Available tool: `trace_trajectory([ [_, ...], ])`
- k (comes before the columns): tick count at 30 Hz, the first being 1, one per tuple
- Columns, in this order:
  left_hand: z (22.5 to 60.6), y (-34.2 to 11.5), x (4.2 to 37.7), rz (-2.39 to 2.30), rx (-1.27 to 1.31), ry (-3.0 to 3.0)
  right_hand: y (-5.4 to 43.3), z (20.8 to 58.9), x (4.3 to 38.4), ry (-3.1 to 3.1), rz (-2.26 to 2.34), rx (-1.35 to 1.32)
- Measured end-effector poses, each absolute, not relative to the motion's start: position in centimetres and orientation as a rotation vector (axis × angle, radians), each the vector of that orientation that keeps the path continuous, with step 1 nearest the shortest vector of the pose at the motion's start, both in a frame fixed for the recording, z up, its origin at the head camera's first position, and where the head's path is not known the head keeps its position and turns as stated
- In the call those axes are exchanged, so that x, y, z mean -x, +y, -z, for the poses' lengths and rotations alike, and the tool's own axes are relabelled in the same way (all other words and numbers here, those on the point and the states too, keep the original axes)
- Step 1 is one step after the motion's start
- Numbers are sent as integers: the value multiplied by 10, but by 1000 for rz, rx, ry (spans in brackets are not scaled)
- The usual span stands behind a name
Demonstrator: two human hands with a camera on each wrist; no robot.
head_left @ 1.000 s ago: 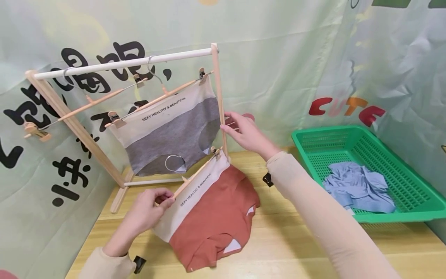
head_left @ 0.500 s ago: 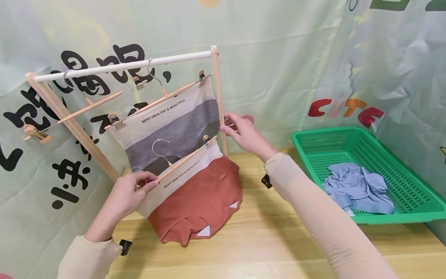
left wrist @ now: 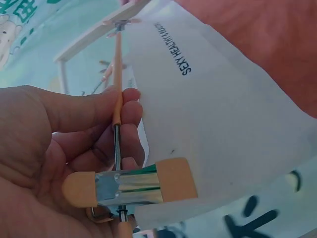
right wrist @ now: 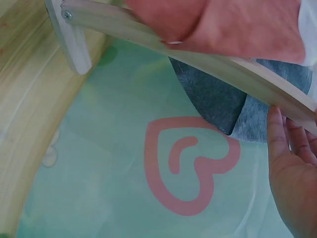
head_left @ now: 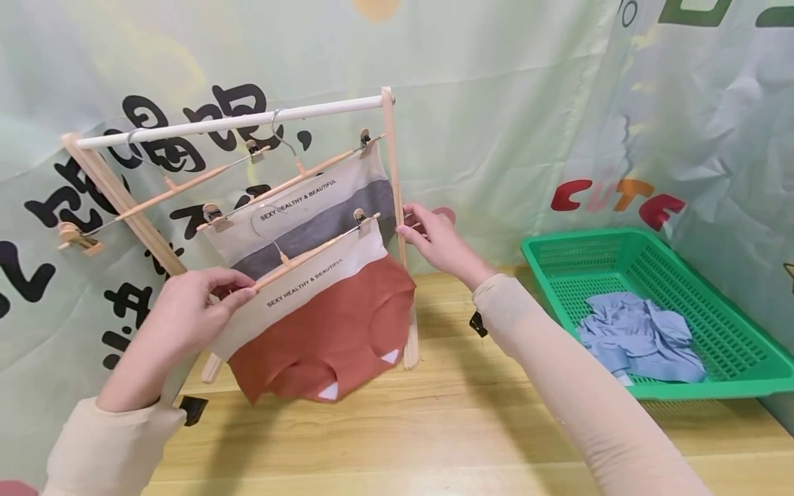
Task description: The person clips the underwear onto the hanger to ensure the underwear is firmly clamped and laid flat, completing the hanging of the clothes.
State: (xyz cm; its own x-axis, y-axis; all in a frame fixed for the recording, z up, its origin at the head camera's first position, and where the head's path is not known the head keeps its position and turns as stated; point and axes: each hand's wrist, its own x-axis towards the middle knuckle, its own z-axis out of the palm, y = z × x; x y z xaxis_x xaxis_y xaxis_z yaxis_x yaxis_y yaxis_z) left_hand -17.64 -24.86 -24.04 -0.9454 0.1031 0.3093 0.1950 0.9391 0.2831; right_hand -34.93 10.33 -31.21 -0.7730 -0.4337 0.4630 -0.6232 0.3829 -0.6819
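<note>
My left hand (head_left: 195, 306) pinches the wooden bar of a clip hanger (head_left: 304, 258) between thumb and fingers, near its left end. Rust-red underpants (head_left: 335, 320) with a white printed waistband hang from its clips. Close to the fingers, the left wrist view shows one clip (left wrist: 176, 183) biting the waistband. The hanger's hook (head_left: 260, 231) points up, below the rack's white rail (head_left: 236, 122). My right hand (head_left: 440, 241) grips the right post (head_left: 395, 172) of the wooden rack, thumb in front and fingers behind. Grey underpants (head_left: 310, 227) hang on the rail behind the red pair, partly hidden.
A bare clip hanger (head_left: 186, 182) hangs at the left of the rail. On the right of the wooden table (head_left: 434, 441) stands a green basket (head_left: 701, 391) with a crumpled blue garment (head_left: 639, 337) inside. Printed cloth (head_left: 484, 138) encloses the back and sides.
My left hand has raised the hanger with the red underpants and moved it left, in front of the grey pair. My right hand has stayed on the post.
</note>
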Motion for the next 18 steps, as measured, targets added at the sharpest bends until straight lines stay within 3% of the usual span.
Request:
trace_trajectory([
  [18, 149, -210, 183, 193, 282, -2629, 103, 315, 349, -2431, -1328, -938],
])
